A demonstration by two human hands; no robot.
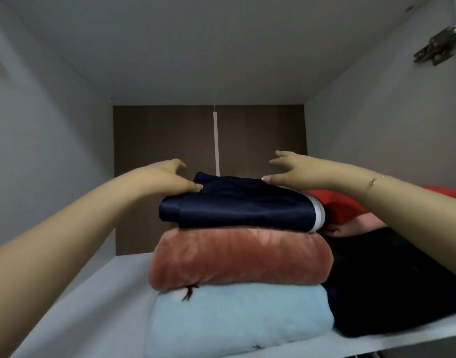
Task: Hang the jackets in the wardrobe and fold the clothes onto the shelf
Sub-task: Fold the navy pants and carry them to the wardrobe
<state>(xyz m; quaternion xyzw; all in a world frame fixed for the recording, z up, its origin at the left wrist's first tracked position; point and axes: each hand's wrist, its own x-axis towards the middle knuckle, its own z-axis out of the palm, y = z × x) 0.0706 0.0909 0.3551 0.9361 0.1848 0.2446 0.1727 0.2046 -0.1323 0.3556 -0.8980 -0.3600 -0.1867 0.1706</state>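
Both bare forearms are reaching forward from the lower corners of the view, converging on a stack of folded clothes sitting on the white shelf [97, 293]. Nearest below the hands, a light blue folded garment [237, 321] is lying at the bottom of the stack, with a rust-coloured plush garment [239, 257] resting on it and a navy folded garment [237, 205] with a white stripe sitting on top.

Left hand [167, 178] is lying against the left far corner of the navy garment, thumb touching the top of the fabric and the other fingers spread loosely beyond it, not curled round anything. Right hand [291, 171] is resting at the right far corner of the same garment, thumb tip touching the cloth, fingers extended and relaxed, pointing toward the left hand. A thin bracelet [375, 180] is sitting on the right wrist.

Under the right forearm, a red garment [335, 208] and a dark pile [392, 285] are lying just beside the stack. Above the right arm, a metal hinge [438, 46] is showing on the side panel.
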